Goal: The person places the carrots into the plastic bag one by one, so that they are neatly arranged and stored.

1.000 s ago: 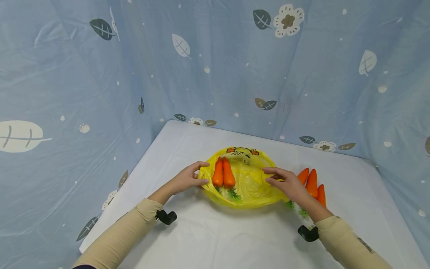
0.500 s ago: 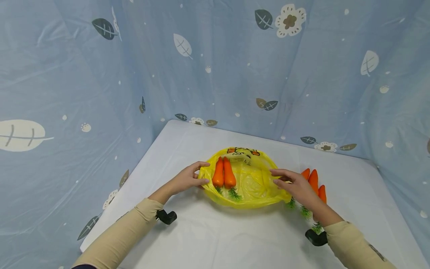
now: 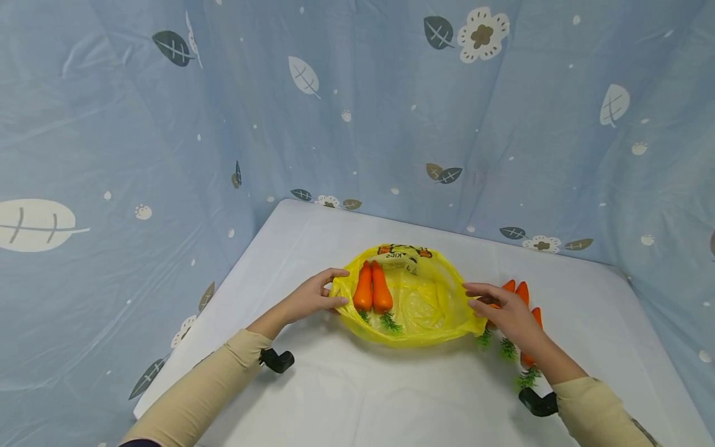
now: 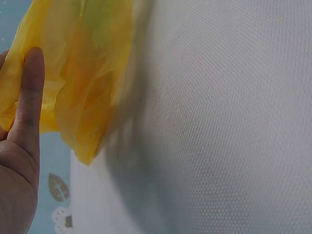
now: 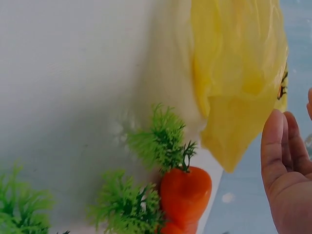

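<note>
A yellow plastic bag [image 3: 427,338] stands with its mouth spread wide in the head view. Two orange carrots with green tops, one the carrot [image 3: 382,290] nearer the middle, lie side by side inside it. My left hand [image 3: 314,295] pinches the bag's left rim; in the left wrist view the thumb [image 4: 32,83] lies along the yellow film. At the right rim, my right hand [image 3: 511,316] has extended fingers, and the right wrist view shows its fingertips beside the plastic. Under and beyond that hand lie several more carrots, one being the carrot [image 5: 187,195] close to the bag.
White cloth covers the table [image 3: 357,397]. A blue curtain [image 3: 357,143] with leaf and flower prints rises behind the table and on both sides. A black device [image 3: 539,402] is strapped at the right wrist, another black device [image 3: 277,361] at the left.
My right hand has drawn rightward from over the bag's interior to its right rim, and more of the green carrot tops shows. The left hand and the two bagged carrots stay put.
</note>
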Tool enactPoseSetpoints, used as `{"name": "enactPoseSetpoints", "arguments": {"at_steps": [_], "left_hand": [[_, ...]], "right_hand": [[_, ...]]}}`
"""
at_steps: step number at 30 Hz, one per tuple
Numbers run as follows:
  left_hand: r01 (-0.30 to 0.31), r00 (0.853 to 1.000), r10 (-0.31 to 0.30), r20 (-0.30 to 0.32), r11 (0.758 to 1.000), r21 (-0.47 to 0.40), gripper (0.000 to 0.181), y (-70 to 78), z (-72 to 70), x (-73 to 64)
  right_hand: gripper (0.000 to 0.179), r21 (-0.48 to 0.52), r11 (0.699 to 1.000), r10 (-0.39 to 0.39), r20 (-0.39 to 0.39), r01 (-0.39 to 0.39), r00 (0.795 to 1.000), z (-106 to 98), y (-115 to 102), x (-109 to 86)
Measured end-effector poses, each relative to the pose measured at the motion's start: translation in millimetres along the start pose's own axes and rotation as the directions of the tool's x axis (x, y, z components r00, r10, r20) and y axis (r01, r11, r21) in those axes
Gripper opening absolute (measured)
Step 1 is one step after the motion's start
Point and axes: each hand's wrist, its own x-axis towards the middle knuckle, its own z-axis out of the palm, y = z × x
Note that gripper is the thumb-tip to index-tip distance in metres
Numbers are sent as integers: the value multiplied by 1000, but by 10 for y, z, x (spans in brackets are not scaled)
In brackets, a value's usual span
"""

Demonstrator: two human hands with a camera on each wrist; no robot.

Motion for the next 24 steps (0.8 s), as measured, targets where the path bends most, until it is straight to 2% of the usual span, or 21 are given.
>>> {"name": "enactPoseSetpoints", "arguments": {"at_steps": [7,13,24], "left_hand": [[-1,1000,1,3,1000,1,69,16,-3,-11],[-4,1000,4,4,1000,-13,68,10,3,-14],[-10,1000,10,8,1000,-21,68,-5,2,-8]], "right_hand": [[47,-32,999,4,-13,-4,1000,-67,99,-55],[45,-64,998,-28,-30,26,999,-106,143,-111],[46,-49,998,25,-50,-28,998,-159,210,-193]]}}
